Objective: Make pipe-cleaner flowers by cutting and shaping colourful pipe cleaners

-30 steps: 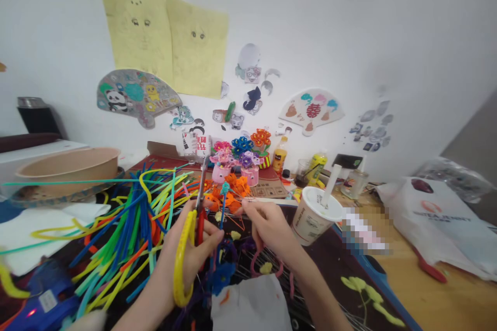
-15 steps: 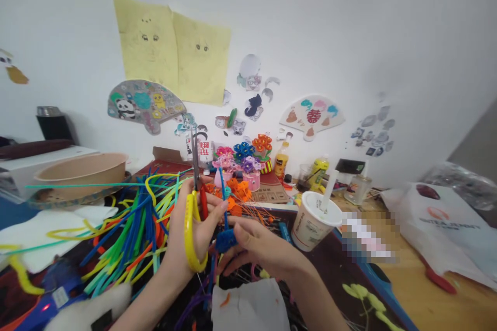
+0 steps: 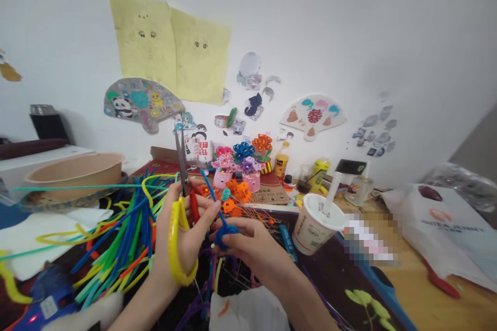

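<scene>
My left hand [image 3: 190, 238] is closed around a pair of scissors [image 3: 177, 240] with yellow and red handles, blades pointing up. Its thumb and fingertips also meet at the straight strand of a blue pipe cleaner [image 3: 226, 232]. The lower part of that pipe cleaner is looped into a coil, and my right hand [image 3: 252, 248] pinches it between thumb and fingers. From the coil, the strand rises and leans left. Behind the hands lie orange pipe-cleaner flowers [image 3: 238, 191] on thin stems. Left of them spreads a pile of coloured pipe cleaners [image 3: 132, 232].
A white lidded cup [image 3: 316, 225] with a straw stands at right. Potted pipe-cleaner flowers [image 3: 248, 165] are at the back by the wall. A blue glue gun [image 3: 48, 295] with a red light lies front left. White paper [image 3: 248, 310] is below my hands; a plastic bag [image 3: 446, 222] sits far right.
The blue strand has gone from nearly upright to leaning left. My left hand and the scissors have shifted slightly left and down, and the coil has turned in my right fingers.
</scene>
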